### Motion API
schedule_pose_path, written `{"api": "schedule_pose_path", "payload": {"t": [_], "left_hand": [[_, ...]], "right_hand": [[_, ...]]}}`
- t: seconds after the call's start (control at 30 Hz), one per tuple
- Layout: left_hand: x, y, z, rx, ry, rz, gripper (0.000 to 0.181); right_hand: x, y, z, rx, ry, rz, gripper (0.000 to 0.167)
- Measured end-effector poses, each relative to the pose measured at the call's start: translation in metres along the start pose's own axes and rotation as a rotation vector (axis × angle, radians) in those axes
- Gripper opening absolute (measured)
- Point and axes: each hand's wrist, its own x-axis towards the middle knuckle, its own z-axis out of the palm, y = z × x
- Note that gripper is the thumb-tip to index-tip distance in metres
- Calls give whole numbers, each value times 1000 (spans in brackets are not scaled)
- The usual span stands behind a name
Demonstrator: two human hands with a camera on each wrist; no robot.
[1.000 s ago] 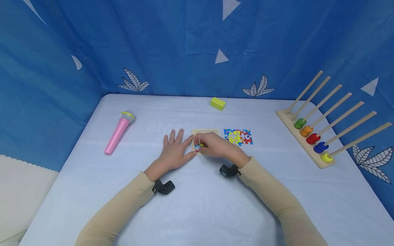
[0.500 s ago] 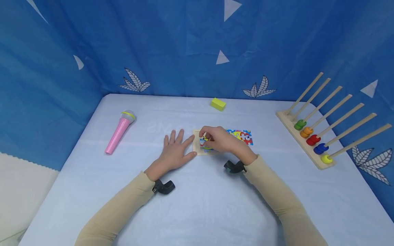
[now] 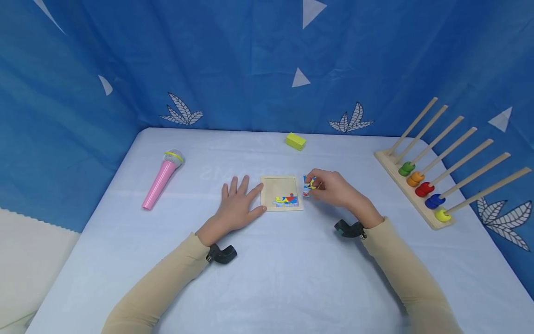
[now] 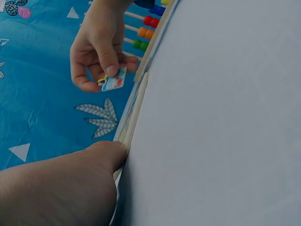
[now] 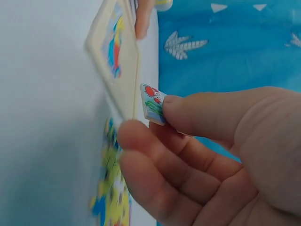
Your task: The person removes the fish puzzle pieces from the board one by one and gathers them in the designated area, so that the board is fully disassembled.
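My left hand [image 3: 238, 208] lies flat with fingers spread, its thumb and index fingertip touching the left edge of a square wooden puzzle frame [image 3: 281, 176]. Colourful puzzle pieces [image 3: 286, 201] lie in the frame's lower right part. Right of the frame, my right hand [image 3: 333, 188] pinches a small puzzle piece between thumb and fingers. A red crab and green weed show on this puzzle piece [image 5: 153, 103] in the right wrist view. More loose puzzle pieces [image 5: 113, 183], mostly yellow and blue, lie below the right hand, which hides most of them in the head view.
A pink toy microphone [image 3: 160, 178] lies at the left. The yellow block [image 3: 295, 141] sits near the back edge. At the right stands a wooden peg rack [image 3: 413, 185] with coloured beads and long slanting rods. Blue patterned cloth [image 3: 250, 65] hangs behind the white table.
My right hand has moved right, from over the frame to above the loose pieces, carrying a puzzle piece. The frame's inside is now uncovered. My left hand has stayed put.
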Motion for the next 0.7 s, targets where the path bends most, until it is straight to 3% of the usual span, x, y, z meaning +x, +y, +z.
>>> {"api": "schedule_pose_path", "payload": {"t": [0.13, 0.27, 0.53, 0.7], "left_hand": [[0, -1, 1, -1, -3, -6, 72], [0, -2, 1, -2, -7, -11, 72], [0, -2, 1, 2, -15, -9, 72], [0, -2, 1, 6, -15, -5, 72]], "right_hand": [[-7, 13, -1, 22, 2, 34, 26], [-13, 19, 1, 1, 0, 10, 24], [-17, 21, 12, 72, -32, 20, 28], [-16, 20, 16, 35, 4, 29, 26]]}}
